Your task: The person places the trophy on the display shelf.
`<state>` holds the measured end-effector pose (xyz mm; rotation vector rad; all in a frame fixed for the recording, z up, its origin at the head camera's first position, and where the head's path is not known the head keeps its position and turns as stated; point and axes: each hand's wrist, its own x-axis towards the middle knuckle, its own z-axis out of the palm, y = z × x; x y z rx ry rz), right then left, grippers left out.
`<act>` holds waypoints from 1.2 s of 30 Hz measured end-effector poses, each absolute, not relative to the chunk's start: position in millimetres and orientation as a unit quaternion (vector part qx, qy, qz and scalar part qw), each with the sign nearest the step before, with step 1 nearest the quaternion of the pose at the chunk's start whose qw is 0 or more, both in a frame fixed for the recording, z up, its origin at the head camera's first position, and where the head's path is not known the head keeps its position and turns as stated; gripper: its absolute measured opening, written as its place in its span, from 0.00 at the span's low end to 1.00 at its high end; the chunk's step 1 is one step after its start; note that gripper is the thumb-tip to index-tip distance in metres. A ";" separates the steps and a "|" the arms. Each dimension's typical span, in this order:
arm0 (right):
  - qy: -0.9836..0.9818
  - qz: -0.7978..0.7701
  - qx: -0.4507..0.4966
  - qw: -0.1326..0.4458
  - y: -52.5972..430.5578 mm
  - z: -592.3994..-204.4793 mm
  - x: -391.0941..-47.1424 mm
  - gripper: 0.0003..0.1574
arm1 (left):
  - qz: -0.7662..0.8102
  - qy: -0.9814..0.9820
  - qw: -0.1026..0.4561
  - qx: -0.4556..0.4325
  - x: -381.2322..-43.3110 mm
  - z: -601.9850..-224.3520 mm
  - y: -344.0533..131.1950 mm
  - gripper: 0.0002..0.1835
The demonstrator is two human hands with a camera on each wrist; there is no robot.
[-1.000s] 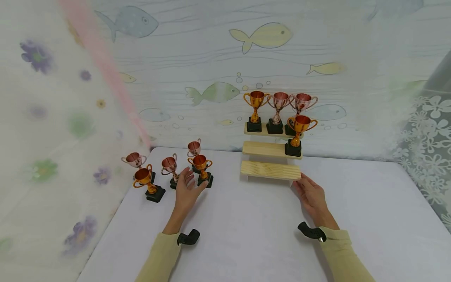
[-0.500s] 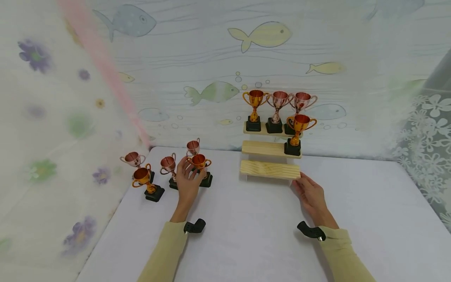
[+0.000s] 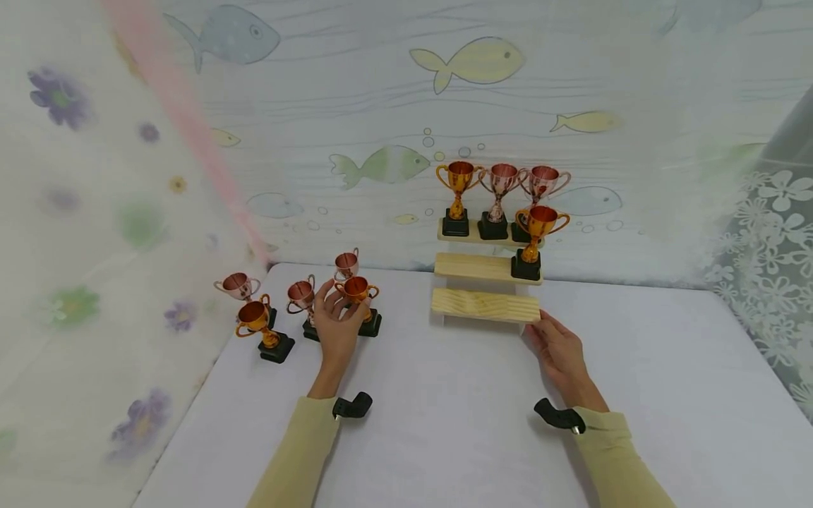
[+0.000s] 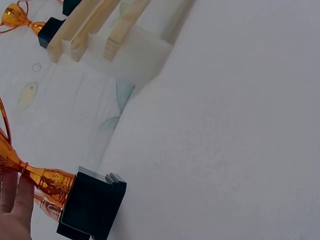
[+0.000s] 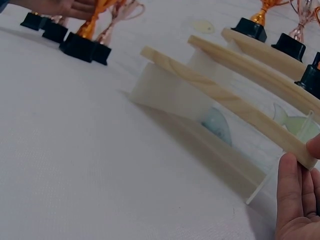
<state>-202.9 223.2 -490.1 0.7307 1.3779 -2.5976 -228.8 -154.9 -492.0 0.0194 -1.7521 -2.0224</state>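
Observation:
My left hand (image 3: 338, 331) grips a gold trophy (image 3: 357, 288) by its cup and stem, thumb on the right side. In the left wrist view, fingers lie against the stem of this gold trophy (image 4: 55, 182), above its black base. Its base appears to stand on the table. At the right, my right hand (image 3: 559, 353) pinches the end of the lowest board of a three-step wooden display stand (image 3: 485, 305). The right wrist view has the thumb on top of the board (image 5: 225, 100) and fingers beneath it.
A pink trophy (image 3: 300, 295) stands left of my left hand, another pink trophy (image 3: 346, 264) behind it. Farther left are a pink trophy (image 3: 238, 286) and a gold trophy (image 3: 255, 317). Three trophies line the top step; one gold trophy (image 3: 540, 222) stands on the middle step's right end.
My left hand has moved forward and closed its fingers around the gold trophy. The right hand has stayed on the stand. The whole head view has shifted slightly.

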 end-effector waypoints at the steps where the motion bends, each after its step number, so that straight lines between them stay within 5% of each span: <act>1: 0.454 -0.856 0.242 0.057 223.1 -490.4 -203.0 0.26 | -0.735 -0.637 0.233 0.007 -228.2 -492.0 -154.3 0.41; 9: 0.465 -0.851 0.239 0.055 221.7 -493.0 -203.7 0.34 | -0.712 -0.659 0.242 0.014 -222.5 -490.0 -152.0 0.35; 36: 0.447 -0.860 0.239 0.057 224.1 -489.8 -203.4 0.26 | -0.669 -0.720 0.175 -0.054 -206.3 -473.0 -157.4 0.31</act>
